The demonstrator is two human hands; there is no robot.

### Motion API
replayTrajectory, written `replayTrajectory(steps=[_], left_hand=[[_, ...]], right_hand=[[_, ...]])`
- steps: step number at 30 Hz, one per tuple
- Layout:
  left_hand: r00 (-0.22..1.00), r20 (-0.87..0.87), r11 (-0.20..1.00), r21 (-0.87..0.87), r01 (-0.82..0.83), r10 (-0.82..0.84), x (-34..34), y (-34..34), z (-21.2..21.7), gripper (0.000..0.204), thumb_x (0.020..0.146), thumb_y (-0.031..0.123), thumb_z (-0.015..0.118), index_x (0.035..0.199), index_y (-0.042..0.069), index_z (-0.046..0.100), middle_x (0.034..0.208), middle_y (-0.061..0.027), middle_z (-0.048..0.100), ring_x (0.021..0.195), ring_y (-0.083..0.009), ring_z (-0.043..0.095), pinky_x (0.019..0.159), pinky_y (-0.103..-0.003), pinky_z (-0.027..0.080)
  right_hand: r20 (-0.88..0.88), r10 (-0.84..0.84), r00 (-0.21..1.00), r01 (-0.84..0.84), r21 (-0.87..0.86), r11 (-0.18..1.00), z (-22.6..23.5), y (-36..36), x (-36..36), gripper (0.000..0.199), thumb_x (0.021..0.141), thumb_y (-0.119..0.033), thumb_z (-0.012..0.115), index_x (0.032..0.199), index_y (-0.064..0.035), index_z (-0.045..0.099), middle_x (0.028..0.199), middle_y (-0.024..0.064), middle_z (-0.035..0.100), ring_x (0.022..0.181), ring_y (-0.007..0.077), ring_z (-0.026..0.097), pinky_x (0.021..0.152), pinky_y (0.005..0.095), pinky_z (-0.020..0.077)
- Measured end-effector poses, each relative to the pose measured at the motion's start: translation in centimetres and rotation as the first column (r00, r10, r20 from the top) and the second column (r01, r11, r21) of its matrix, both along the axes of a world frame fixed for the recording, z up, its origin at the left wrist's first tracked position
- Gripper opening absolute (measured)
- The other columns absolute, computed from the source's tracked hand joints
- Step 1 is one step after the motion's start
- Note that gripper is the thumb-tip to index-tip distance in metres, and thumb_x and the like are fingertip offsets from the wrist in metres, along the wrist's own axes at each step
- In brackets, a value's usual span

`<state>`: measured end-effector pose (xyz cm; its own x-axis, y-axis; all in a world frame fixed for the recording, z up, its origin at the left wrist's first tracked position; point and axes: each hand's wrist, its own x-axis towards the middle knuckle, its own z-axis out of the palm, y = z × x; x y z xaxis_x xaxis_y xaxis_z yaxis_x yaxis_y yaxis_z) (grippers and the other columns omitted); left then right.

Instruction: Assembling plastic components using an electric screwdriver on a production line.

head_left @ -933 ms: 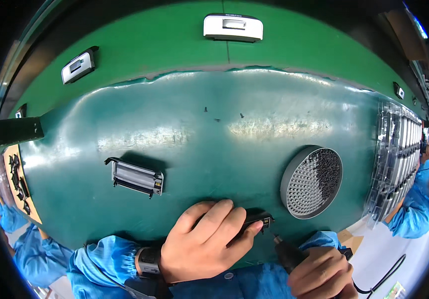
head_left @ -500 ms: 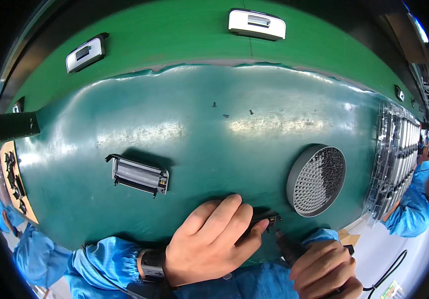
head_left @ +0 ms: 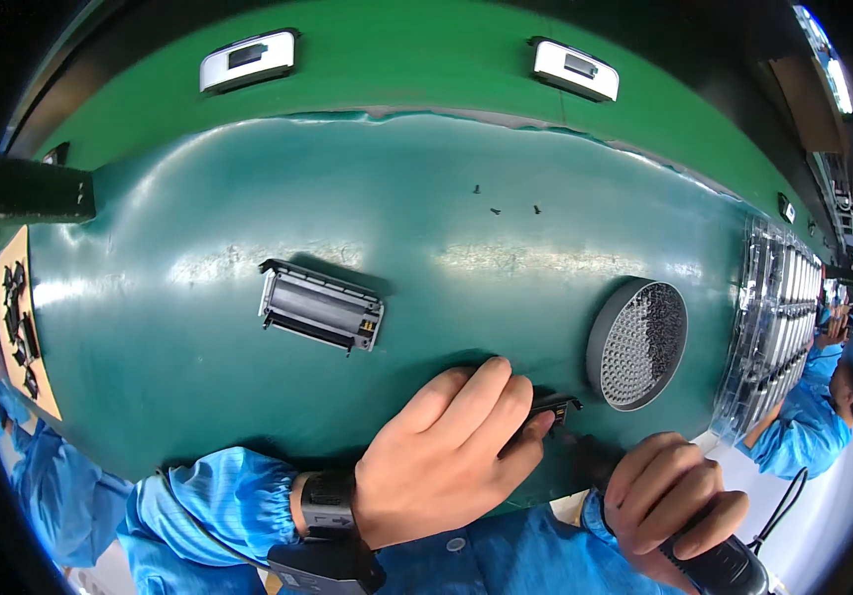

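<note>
Head view, glossy green mat (head_left: pixel 248 446), green back wall (head_left: pixel 406 69), bench edge

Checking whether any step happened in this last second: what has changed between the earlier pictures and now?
Little changed. The left hand stays pressed on the small black part, and the right hand keeps gripping the black tool beside it. The grey module, round screw dish and loose screws lie unmoved; only the view shifted.

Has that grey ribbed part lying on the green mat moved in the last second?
No. The grey ribbed part keeps its place on the mat, left of the round mesh dish; only the head camera shifted.
</note>
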<state>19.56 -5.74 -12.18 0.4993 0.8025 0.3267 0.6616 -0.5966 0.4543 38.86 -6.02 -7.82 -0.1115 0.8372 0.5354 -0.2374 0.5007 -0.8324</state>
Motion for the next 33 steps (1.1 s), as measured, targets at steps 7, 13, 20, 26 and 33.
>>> replayTrajectory(steps=[7, 13, 20, 26, 33], left_hand=[[1.0, 0.022, 1.0, -0.005, 0.006, -0.006, -1.2, 0.1, -0.3, 0.01, 0.083, 0.028, 0.077, 0.082, 0.018, 0.074, 0.102, -0.0059, 0.063, 0.11, -0.0243, 0.06, 0.089, -0.033, 0.047], [1.0, 0.02, 0.999, -0.051, -0.012, 0.013, 0.0, 2.3, -1.8, 0.011, 0.085, 0.029, 0.077, 0.081, 0.02, 0.073, 0.103, -0.0042, 0.064, 0.112, -0.0234, 0.059, 0.089, -0.033, 0.048], [1.0, -0.011, 0.99, -0.143, 0.001, -0.002, 0.3, 4.9, -3.5, 0.012, 0.087, 0.03, 0.076, 0.086, 0.019, 0.071, 0.108, -0.0035, 0.065, 0.115, -0.0234, 0.059, 0.091, -0.034, 0.048], [0.995, 0.026, 0.994, -0.063, -0.091, 0.093, 1.1, 5.4, -4.8, 0.018, 0.093, 0.033, 0.069, 0.084, 0.018, 0.067, 0.107, -0.0034, 0.069, 0.119, -0.0242, 0.06, 0.095, -0.036, 0.046], [0.997, 0.022, 0.995, -0.064, -0.077, 0.079, 2.2, 5.0, -5.4, 0.014, 0.091, 0.031, 0.071, 0.084, 0.019, 0.068, 0.11, -0.0047, 0.068, 0.12, -0.0258, 0.059, 0.094, -0.037, 0.046]], right_hand=[[0.103, 0.188, 0.977, -0.185, -0.037, 0.982, 0.9, 1.0, -0.9, 0.02, 0.1, -0.022, 0.063, 0.083, -0.012, 0.058, 0.066, 0.0037, 0.064, 0.056, 0.017, 0.06, 0.055, 0.0301, 0.0542], [0.108, 0.484, 0.868, -0.492, 0.067, 0.868, -0.5, 6.1, 0.7, 0.005, 0.084, -0.006, 0.068, 0.087, -0.0059, 0.064, 0.071, 0.0064, 0.064, 0.063, 0.021, 0.061, 0.058, 0.0347, 0.0526], [-0.075, 0.466, 0.882, -0.457, 0.109, 0.883, -4.6, 8.7, 1.4, 0.01, 0.088, -0.003, 0.06, 0.078, -0.0043, 0.061, 0.066, 0.0098, 0.064, 0.058, 0.0204, 0.063, 0.055, 0.0325, 0.0534], [-0.128, 0.425, 0.896, -0.415, 0.095, 0.905, -5.3, 10.3, 0.6, 0.007, 0.086, -0.008, 0.062, 0.079, -0.0077, 0.064, 0.061, 0.0042, 0.058, 0.054, 0.0175, 0.058, 0.053, 0.0299, 0.0476], [-0.159, 0.363, 0.918, -0.355, 0.081, 0.932, -5.3, 9.2, 1.7, 0.012, 0.091, -0.01, 0.061, 0.079, -0.0094, 0.063, 0.061, 0.0034, 0.058, 0.054, 0.0166, 0.058, 0.055, 0.029, 0.0475]])
